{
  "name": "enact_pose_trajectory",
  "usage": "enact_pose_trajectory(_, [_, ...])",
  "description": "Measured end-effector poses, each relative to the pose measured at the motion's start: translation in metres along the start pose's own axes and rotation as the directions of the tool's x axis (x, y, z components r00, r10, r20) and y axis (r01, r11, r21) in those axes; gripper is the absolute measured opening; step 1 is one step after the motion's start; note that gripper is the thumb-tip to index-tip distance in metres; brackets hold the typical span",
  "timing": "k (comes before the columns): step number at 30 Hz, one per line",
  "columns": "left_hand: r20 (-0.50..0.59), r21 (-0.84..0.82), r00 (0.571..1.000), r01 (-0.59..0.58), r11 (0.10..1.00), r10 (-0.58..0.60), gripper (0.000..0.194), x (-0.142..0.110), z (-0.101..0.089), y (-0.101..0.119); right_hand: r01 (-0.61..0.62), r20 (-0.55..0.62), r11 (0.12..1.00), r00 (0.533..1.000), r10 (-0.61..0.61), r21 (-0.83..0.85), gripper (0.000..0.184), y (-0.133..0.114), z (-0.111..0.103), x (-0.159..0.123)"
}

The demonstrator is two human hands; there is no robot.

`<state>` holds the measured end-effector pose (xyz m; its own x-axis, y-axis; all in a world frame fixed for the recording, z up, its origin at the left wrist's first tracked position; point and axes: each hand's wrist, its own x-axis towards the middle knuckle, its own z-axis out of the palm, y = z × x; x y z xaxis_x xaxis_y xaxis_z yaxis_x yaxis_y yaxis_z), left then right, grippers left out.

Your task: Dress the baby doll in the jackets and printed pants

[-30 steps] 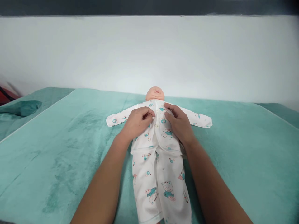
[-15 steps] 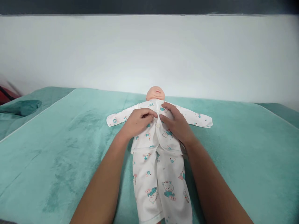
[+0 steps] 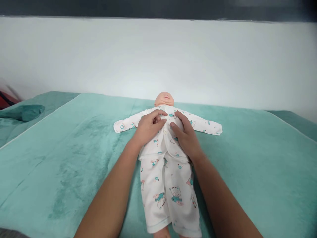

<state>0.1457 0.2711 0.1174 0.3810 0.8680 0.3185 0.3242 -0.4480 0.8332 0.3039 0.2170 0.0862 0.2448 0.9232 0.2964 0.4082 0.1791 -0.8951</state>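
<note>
A baby doll [image 3: 164, 98] lies on its back in a white shirt [image 3: 153, 150] and matching trousers [image 3: 177, 211], both printed with small animals. Its sleeves stretch out to both sides. On the shirt's chest, left of the front opening, rests my left hand [image 3: 150, 127], thumb and forefinger apart, its other fingers curled under. My right hand [image 3: 187, 134] lies on the opposite half of the chest, fingers spread. A small button [image 3: 165, 132] shows between the hands. Neither hand grips the cloth.
Under the doll a green plush cover [image 3: 247, 172] spreads over the bed. Behind it rises a white wall [image 3: 158, 56] with a dark band on top. At the far left are a folded bit of green cloth [image 3: 22, 113] and a red object [image 3: 6, 100].
My left thumb and forefinger have parted from their pinch near the shirt's front edge. The right hand has shifted slightly, and the view has tipped a little, showing the doll's feet end.
</note>
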Motion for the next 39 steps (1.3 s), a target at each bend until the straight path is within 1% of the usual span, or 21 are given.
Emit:
enact_pose_trajectory(2, [-0.109,0.026,0.994,0.011,1.0,-0.008,0.019,-0.003,0.005,-0.003,-0.102,-0.039,0.993,0.994,0.105,0.059,0.057,0.002,0.0,-0.017])
enact_pose_trajectory(4, [-0.229,0.052,0.973,0.037,0.998,-0.024,0.02,-0.012,0.009,-0.006,-0.172,-0.02,0.981,0.985,0.174,0.087,0.065,0.005,-0.002,-0.036])
enact_pose_trajectory(6, [-0.307,0.076,0.951,0.065,0.995,-0.038,0.021,-0.028,0.012,-0.009,-0.191,0.04,0.978,0.981,0.189,0.077,0.073,0.008,-0.006,-0.054])
enact_pose_trajectory(8, [-0.332,0.093,0.941,0.106,0.99,-0.069,0.021,-0.05,0.012,-0.011,-0.167,0.094,0.985,0.982,0.162,0.039,0.079,0.011,-0.01,-0.068])
enact_pose_trajectory(10, [-0.318,0.101,0.94,0.166,0.981,-0.127,0.023,-0.074,0.01,-0.014,-0.124,0.117,0.992,0.985,0.123,0.003,0.079,0.012,-0.012,-0.078])
enact_pose_trajectory(13, [-0.257,0.125,0.947,0.228,0.965,-0.191,0.025,-0.107,0.004,-0.018,-0.077,0.093,0.997,0.993,0.078,-0.014,0.075,0.011,-0.014,-0.089])
enact_pose_trajectory(16, [-0.212,0.155,0.958,0.227,0.962,-0.192,0.025,-0.13,-0.001,-0.02,-0.041,0.04,0.998,0.998,0.043,-0.043,0.069,0.01,-0.016,-0.1])
enact_pose_trajectory(20, [-0.183,0.138,0.966,0.211,0.968,-0.184,0.022,-0.151,-0.003,-0.015,-0.101,0.011,0.988,0.995,0.103,-0.113,0.059,0.011,-0.026,-0.125])
enact_pose_trajectory(21, [-0.175,0.127,0.967,0.209,0.97,-0.185,0.022,-0.156,-0.003,-0.013,-0.098,0.004,0.986,0.995,0.1,-0.133,0.058,0.011,-0.029,-0.133])
enact_pose_trajectory(22, [-0.164,0.113,0.969,0.204,0.973,-0.184,0.023,-0.162,-0.003,-0.011,-0.076,-0.002,0.985,0.997,0.077,-0.152,0.056,0.011,-0.032,-0.143])
enact_pose_trajectory(24, [-0.132,0.086,0.976,0.187,0.979,-0.175,0.025,-0.175,-0.004,-0.005,0.008,0.006,0.985,1.0,-0.007,-0.171,0.051,0.011,-0.039,-0.165])
enact_pose_trajectory(27, [-0.065,0.068,0.99,0.131,0.989,-0.127,0.029,-0.199,-0.004,0.001,0.119,0.05,0.982,0.992,-0.112,-0.147,0.04,0.011,-0.048,-0.198])
enact_pose_trajectory(30, [0.005,0.098,1.0,0.013,0.995,-0.014,0.03,-0.225,0.001,0.006,0.162,0.097,0.98,0.984,-0.151,-0.115,0.027,0.011,-0.052,-0.221])
enact_pose_trajectory(32, [0.02,0.154,0.998,-0.062,0.986,0.059,0.037,-0.239,0.009,0.01,0.176,0.132,0.975,0.979,-0.159,-0.135,0.025,0.011,-0.051,-0.228])
enact_pose_trajectory(34, [0.02,0.212,0.996,-0.088,0.973,0.086,0.045,-0.25,0.018,0.014,0.183,0.151,0.966,0.976,-0.156,-0.182,0.025,0.01,-0.049,-0.228])
enact_pose_trajectory(35, [0.025,0.229,0.996,-0.086,0.969,0.083,0.046,-0.253,0.022,0.016,0.179,0.15,0.963,0.977,-0.151,-0.2,0.023,0.009,-0.048,-0.228])
enact_pose_trajectory(36, [0.034,0.236,0.997,-0.078,0.969,0.072,0.043,-0.255,0.026,0.019,0.168,0.147,0.963,0.979,-0.139,-0.211,0.021,0.007,-0.046,-0.227])
enact_pose_trajectory(39, [0.017,0.191,1.0,-0.025,0.981,0.022,0.02,-0.256,0.032,0.029,0.11,0.116,0.976,0.989,-0.089,-0.188,0.019,-0.002,-0.044,-0.226])
